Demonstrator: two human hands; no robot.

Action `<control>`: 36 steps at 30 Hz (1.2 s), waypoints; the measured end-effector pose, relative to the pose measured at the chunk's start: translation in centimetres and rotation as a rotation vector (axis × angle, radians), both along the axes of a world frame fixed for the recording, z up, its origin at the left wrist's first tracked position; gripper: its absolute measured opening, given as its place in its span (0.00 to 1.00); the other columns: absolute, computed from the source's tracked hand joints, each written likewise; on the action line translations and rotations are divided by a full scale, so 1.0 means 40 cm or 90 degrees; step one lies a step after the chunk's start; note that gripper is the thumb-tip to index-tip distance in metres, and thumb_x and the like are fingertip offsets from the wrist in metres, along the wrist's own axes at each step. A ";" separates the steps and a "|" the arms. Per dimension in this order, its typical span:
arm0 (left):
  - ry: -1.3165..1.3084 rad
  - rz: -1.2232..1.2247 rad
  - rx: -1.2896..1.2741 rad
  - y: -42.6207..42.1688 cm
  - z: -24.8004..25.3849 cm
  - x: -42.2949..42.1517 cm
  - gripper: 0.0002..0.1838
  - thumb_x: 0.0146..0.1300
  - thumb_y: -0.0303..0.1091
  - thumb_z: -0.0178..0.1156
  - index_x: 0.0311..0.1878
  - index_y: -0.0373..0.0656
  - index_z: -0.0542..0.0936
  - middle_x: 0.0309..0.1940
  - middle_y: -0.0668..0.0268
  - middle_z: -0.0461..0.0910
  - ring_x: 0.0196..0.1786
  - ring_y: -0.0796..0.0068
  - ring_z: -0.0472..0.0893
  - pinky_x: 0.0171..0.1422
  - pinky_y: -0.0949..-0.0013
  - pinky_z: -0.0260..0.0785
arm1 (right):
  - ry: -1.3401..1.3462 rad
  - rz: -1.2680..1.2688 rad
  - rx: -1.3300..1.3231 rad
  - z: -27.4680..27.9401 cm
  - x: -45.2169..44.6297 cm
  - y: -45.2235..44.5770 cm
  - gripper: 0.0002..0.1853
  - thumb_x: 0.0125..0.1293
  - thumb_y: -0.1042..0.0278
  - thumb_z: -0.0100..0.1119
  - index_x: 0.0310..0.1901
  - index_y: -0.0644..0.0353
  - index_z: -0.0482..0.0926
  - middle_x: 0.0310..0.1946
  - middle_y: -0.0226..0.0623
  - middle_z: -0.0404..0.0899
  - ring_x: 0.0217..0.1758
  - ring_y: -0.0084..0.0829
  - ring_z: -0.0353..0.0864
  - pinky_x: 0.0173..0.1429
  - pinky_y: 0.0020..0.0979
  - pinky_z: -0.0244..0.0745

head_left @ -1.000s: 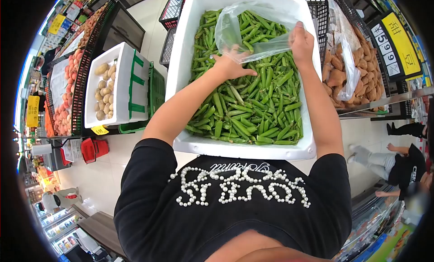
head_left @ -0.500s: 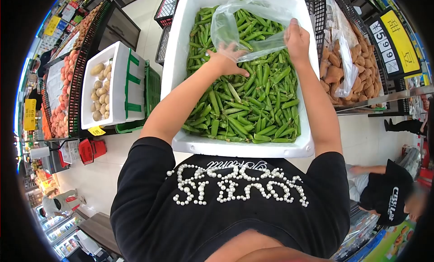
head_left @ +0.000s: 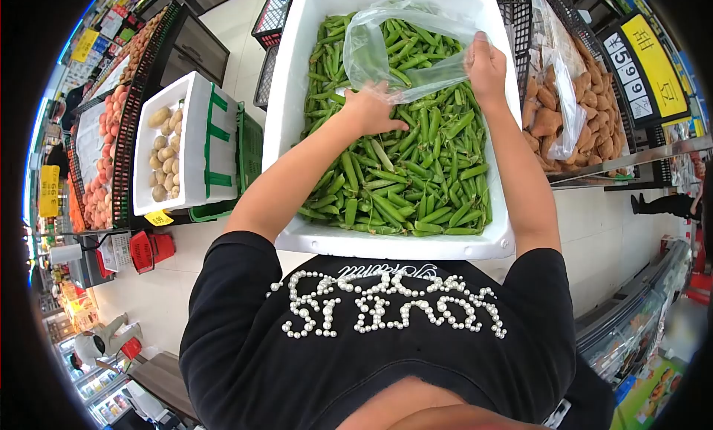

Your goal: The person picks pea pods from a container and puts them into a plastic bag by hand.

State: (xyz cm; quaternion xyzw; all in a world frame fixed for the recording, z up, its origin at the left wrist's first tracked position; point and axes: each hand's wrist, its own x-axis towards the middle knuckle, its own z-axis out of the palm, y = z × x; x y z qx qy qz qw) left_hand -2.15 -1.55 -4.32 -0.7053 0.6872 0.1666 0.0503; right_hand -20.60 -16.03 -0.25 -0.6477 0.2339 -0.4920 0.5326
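Green pea pods (head_left: pixel 423 177) fill a white foam box (head_left: pixel 401 246) in front of me. My right hand (head_left: pixel 486 67), at the box's right side, is closed on the rim of a clear plastic bag (head_left: pixel 368 47). The bag's mouth gapes over the pods. My left hand (head_left: pixel 371 112) lies low over the pods at the bag's near left edge, its thumb stretched out to the right and its fingers apart. The plastic partly covers those fingertips, and I see no pod clearly held there.
On the left stand a white box of potatoes (head_left: pixel 167 151) and a rack of reddish produce (head_left: pixel 104 166). Brown tubers (head_left: pixel 572 118) lie in a bin at right, beside a yellow price sign (head_left: pixel 653 62). Black crates (head_left: pixel 271 18) stand behind, and another person (head_left: pixel 100 341) is at lower left.
My left hand's fingers have shifted slightly down and left, less spread than before. The right hand keeps hold of the bag. A person at lower right has left the view.
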 end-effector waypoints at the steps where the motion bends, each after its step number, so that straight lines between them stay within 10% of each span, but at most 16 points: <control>1: -0.023 0.011 -0.001 0.009 0.013 -0.013 0.52 0.53 0.78 0.58 0.76 0.59 0.63 0.77 0.54 0.56 0.78 0.41 0.54 0.68 0.23 0.57 | 0.003 -0.012 -0.006 0.003 0.001 0.002 0.27 0.80 0.51 0.46 0.19 0.52 0.61 0.16 0.21 0.57 0.19 0.17 0.54 0.24 0.25 0.50; 14: -0.079 -0.139 0.030 -0.031 -0.052 0.023 0.46 0.56 0.71 0.60 0.73 0.53 0.69 0.67 0.37 0.67 0.72 0.37 0.64 0.78 0.46 0.51 | 0.008 -0.009 -0.012 0.004 0.001 0.012 0.27 0.80 0.53 0.45 0.19 0.52 0.61 0.16 0.22 0.57 0.19 0.18 0.54 0.25 0.25 0.51; 23: 0.251 -0.065 0.151 -0.001 0.061 0.026 0.42 0.56 0.70 0.61 0.66 0.50 0.75 0.64 0.50 0.75 0.67 0.48 0.73 0.71 0.55 0.63 | 0.025 -0.030 -0.019 0.000 0.000 0.002 0.27 0.80 0.53 0.46 0.19 0.52 0.62 0.16 0.21 0.58 0.19 0.17 0.54 0.25 0.25 0.50; 36: 0.253 -0.166 0.178 -0.001 0.043 0.020 0.36 0.56 0.61 0.68 0.64 0.51 0.76 0.59 0.51 0.79 0.61 0.52 0.77 0.65 0.57 0.68 | 0.012 0.004 -0.010 -0.004 -0.005 -0.005 0.27 0.79 0.50 0.48 0.20 0.53 0.63 0.16 0.22 0.60 0.19 0.18 0.56 0.25 0.24 0.52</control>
